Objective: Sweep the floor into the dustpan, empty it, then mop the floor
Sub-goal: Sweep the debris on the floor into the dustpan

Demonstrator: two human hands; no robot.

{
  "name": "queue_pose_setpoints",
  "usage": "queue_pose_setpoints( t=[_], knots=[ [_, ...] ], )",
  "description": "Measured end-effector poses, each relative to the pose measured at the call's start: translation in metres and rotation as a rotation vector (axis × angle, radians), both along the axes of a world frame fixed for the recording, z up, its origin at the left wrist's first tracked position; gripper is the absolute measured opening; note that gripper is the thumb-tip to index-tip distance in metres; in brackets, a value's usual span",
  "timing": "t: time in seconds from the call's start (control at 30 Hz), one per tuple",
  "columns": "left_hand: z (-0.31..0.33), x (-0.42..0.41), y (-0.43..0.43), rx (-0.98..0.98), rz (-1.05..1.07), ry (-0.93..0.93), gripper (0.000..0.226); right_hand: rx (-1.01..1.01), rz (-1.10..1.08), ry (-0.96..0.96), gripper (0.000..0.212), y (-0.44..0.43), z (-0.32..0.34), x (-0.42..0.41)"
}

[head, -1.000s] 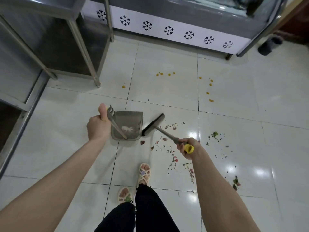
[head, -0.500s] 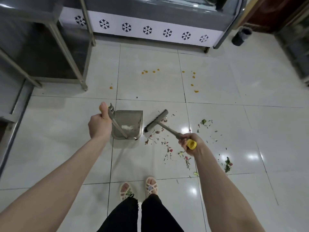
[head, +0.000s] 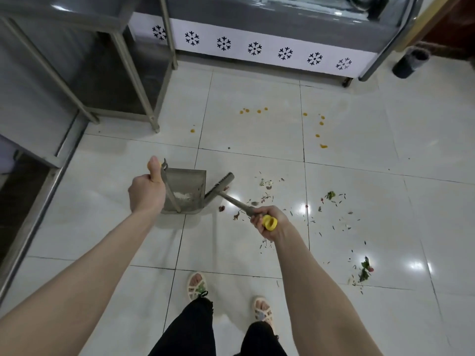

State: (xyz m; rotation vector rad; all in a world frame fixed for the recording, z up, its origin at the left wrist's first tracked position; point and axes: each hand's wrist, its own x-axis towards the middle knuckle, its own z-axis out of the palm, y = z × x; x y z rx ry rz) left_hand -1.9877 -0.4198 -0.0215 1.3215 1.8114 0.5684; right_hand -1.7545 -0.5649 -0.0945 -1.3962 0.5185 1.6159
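Floor (head: 108, 227) tiles at the bottom of the frame bear two sandalled feet (head: 196, 282). Just above, at centre, the left hand (head: 146, 191) grasps the long handle of the dustpan (head: 192, 181), thumb raised. The right hand (head: 267, 222) is clenched round the broom (head: 219, 185) near its yellow end, and the broom's head touches the pan's right edge. Leaf scraps (head: 331, 195) lie to the right, yellow spots (head: 321, 123) beyond, and a snowflake-patterned cabinet (head: 257, 47) at the top.

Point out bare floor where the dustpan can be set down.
Bare: the tiles left of the dustpan, up to the steel rail, and the tile between dustpan and feet. Crowded: scraps litter the floor right of the broom head; orange drops dot the tiles ahead towards the cabinet.
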Motion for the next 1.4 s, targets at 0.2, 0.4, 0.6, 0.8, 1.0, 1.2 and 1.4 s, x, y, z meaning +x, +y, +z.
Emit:
queue_pose_setpoints(
  t=[0.2,0.4,0.6,0.8,1.0,1.2,1.4],
  knots=[
    [-0.005,0.019,-0.041,-0.005,0.063,0.013,0.091,-0.083,0.254,-0.089,0.009,-0.025,-0.008,0.013],
    [-0.015,0.065,-0.097,-0.007,0.085,0.004,0.089,-0.174,0.336,-0.126,0.008,-0.09,-0.005,0.084],
    [-0.019,0.117,-0.153,-0.017,0.124,-0.041,0.09,-0.196,0.258,-0.158,0.009,-0.16,0.005,0.158],
    [-0.021,0.151,-0.202,-0.035,0.17,-0.088,0.084,-0.171,0.165,-0.161,0.006,-0.212,0.016,0.203],
    [-0.018,0.167,-0.234,-0.06,0.145,-0.122,0.076,-0.1,0.149,-0.168,0.005,-0.247,0.035,0.22],
    [-0.011,0.158,-0.262,-0.036,0.102,-0.106,0.081,-0.031,0.077,-0.105,0.007,-0.269,0.037,0.206],
    [-0.007,0.136,-0.3,0.0,0.037,-0.091,0.091,0.001,0.042,-0.112,0.009,-0.291,0.033,0.172]
  ],
)
